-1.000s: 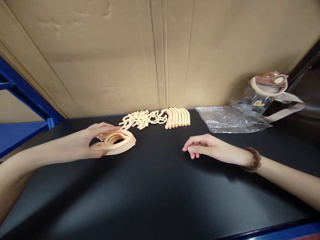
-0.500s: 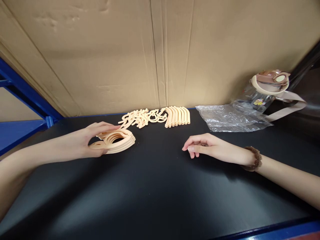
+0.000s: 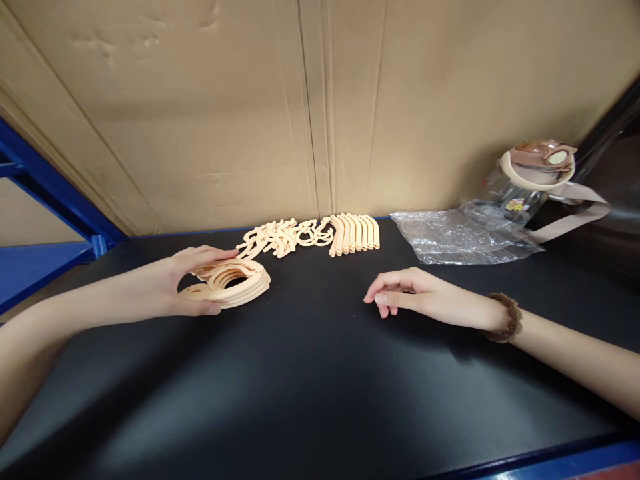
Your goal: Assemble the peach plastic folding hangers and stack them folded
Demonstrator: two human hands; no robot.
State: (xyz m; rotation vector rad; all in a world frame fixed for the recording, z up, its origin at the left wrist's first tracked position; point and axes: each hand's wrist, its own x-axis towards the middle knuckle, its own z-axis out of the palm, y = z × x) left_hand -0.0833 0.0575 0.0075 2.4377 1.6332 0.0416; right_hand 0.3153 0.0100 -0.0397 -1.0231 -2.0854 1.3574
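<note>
My left hand [image 3: 183, 283] is wrapped round a stack of pale orange plastic rings [image 3: 240, 287] lying on the black table [image 3: 320, 387], thumb in front and fingers over the top. My right hand [image 3: 415, 297] rests on the table to the right, fingers loosely curled with the tips touching the surface, and I cannot make out anything in it. A brown band circles that wrist. Behind the stack lie a heap of small orange parts [image 3: 280, 238] and a row of curved orange strips [image 3: 355, 233].
A crumpled clear plastic bag [image 3: 460, 237] lies at the back right, with a clear bottle with a beige lid and strap [image 3: 537, 177] behind it. A cardboard wall [image 3: 320, 107] closes the back. Blue shelf framing [image 3: 55, 200] stands at the left.
Almost nothing differs; my left thumb has shifted slightly along the front of the ring stack. The right hand has stayed in place.
</note>
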